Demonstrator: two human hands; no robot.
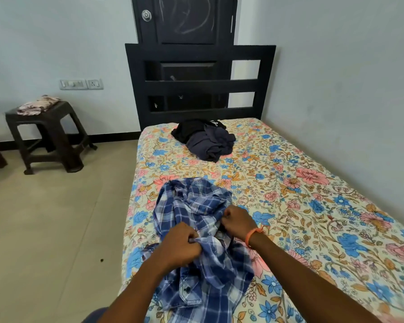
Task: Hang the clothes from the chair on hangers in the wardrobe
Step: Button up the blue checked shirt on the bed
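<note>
At far left, one dark plastic stool [47, 134] on the floor, one folded floral cloth [36, 105] on top. On the floral bedsheet [313, 206], one crumpled blue-and-white checked shirt [196, 229] at the near end. Left hand [181, 247] bunching its fabric in curled fingers; right hand [239, 220], orange band at wrist, pinching another fold. Farther back, one heap of dark clothes [205, 138] near the black headboard [200, 85]

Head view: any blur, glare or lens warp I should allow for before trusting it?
Head view: light is even and soft, with no glare; the plaid shirt and both hands, left and right, are sharp; wide-angle bending curves the bed edges and tilts the stool near the left border; the dark clothes pile shows little fold detail.
</note>
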